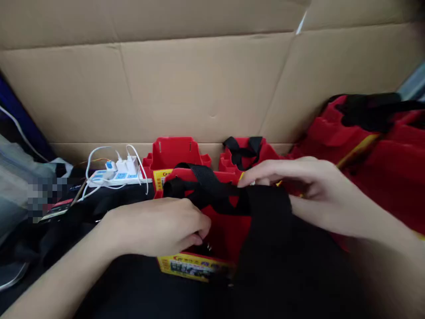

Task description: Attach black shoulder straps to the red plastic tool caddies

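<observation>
A red plastic box (229,230) with a yellow printed label (199,268) stands in front of me, open at the top. Black webbing straps (212,186) cross its upper part, and a wide black strap (268,208) drapes down its right side. My left hand (159,226) reaches over the front of the box, fingers curled downward; what they hold is hidden. Just beside those fingertips, small shiny bits show inside the box. At the back right rim my right hand (308,186) is closed, with a tiny shiny spot near its fingertips that I cannot identify.
Behind stand another red box (174,153) and a red box with black straps (247,150). More red boxes (335,128) are piled at right. A white power strip (114,177) with plugs and cables lies left. A cardboard wall (206,88) closes off the back.
</observation>
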{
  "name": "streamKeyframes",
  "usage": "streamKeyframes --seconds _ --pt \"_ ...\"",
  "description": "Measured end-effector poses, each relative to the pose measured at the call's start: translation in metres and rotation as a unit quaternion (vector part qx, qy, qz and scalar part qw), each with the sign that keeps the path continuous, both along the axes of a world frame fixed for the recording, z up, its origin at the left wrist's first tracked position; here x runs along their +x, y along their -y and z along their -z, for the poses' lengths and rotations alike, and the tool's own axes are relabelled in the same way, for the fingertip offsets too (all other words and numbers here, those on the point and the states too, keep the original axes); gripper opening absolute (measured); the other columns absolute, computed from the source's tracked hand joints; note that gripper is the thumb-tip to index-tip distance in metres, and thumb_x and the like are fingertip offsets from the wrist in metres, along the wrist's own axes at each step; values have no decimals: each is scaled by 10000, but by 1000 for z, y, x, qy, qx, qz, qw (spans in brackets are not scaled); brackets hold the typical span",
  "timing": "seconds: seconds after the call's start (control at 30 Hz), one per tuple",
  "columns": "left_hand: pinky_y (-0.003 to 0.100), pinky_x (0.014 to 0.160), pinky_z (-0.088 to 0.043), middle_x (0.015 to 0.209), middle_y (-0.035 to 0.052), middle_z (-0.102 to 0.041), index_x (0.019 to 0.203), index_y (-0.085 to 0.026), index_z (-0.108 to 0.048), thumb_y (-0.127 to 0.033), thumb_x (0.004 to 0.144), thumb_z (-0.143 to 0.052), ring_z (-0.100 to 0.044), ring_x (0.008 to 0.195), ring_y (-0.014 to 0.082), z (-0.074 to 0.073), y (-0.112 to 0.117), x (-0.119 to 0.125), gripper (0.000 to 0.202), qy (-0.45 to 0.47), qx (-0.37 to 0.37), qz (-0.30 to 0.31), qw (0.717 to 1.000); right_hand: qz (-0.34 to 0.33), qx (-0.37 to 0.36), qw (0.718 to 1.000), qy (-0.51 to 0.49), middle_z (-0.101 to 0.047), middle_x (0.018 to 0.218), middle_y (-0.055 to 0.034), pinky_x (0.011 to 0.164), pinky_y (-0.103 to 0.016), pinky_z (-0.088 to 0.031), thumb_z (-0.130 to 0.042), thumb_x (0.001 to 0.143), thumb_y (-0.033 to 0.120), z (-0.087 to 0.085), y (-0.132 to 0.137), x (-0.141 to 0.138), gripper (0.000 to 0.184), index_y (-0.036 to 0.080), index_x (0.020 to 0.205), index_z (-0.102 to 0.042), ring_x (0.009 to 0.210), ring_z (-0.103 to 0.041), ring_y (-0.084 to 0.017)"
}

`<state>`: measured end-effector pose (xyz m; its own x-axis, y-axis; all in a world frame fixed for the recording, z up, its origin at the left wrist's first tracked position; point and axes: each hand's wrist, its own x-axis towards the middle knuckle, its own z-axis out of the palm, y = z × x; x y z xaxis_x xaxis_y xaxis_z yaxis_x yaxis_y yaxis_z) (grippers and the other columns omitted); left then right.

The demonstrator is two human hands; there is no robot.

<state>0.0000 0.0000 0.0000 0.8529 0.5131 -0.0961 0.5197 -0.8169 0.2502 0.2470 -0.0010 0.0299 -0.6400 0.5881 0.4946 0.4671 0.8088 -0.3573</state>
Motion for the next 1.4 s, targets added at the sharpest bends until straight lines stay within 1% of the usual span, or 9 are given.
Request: streamKeyframes --seconds 0.13,0.23,0.47,0.63,0.77,0.87,1.03,1.2,1.4 --pt "162 726 -450 884 -46 -667 879 -215 -612 -177 859 -491 -602 800 86 -21 4 -6 128 106 25 24 994 -67 -43 996 36 -651 811 38 586 -167 -454 -591 741 83 -6 -3 7 207 225 891 -603 661 -590 -75" --pt "197 873 -427 1084 -24 -637 1039 -219 -596 -90 846 -466 -575 985 106 -23 -12 -14 266 190 188 -46 963 -106 -89 984 111 -643 847 33 661 -163 -466 -540 813 119 -7 -1 1 175 226 926 -621 721 -588 -64" --pt "292 874 -467 1104 -23 -665 1102 -247 -618 -133 813 -484 -616 986 164 0 -50 1 339 205 252 -93 941 41 64 980 184 -543 1170 -45 924 -344 -398 -555 823 330 15 -2 -19 327 249 1140 -565 1075 -506 -190" --pt "253 685 -509 808 21 -722 994 -184 -681 -110 722 -440 -659 714 161 -10 -62 -17 370 333 273 -321 843 0 5 970 242 -626 916 10 840 -311 -415 -486 852 206 13 -2 -17 195 260 973 -629 868 -556 -148" --pt "340 668 -517 716 73 -688 1065 -173 -660 -119 683 -446 -655 691 230 -12 -78 -54 441 185 265 -460 827 -57 -50 971 228 -596 843 9 757 -234 -431 -492 803 104 3 0 -8 177 222 815 -623 808 -548 -114" --pt "401 781 -499 964 112 -668 1138 -180 -605 -122 698 -452 -625 911 282 -14 -71 -63 470 82 282 -391 872 -70 -56 979 185 -595 891 2 722 -199 -439 -482 761 47 -3 1 -2 178 194 791 -578 808 -553 -97" --pt "362 1044 -335 1446 5 -318 1311 -275 -409 -65 752 -444 -324 1301 212 -23 -24 -27 598 98 269 -69 956 -72 -38 981 173 -627 858 4 756 -203 -446 -468 730 23 -3 1 -3 216 187 817 -578 814 -571 -103" --pt "341 939 -397 1080 12 -651 1118 -246 -591 -136 817 -505 -568 1020 182 -9 -19 6 332 43 185 30 981 -87 -58 979 175 -630 841 1 753 -224 -447 -451 748 45 0 1 -6 204 185 812 -585 791 -566 -109" --pt "267 773 -448 871 0 -695 962 -248 -659 -196 820 -534 -626 802 147 -3 -24 13 196 71 105 63 990 -96 -76 978 170 -630 821 -1 754 -237 -440 -449 727 29 1 0 -4 222 188 810 -580 772 -566 -112"
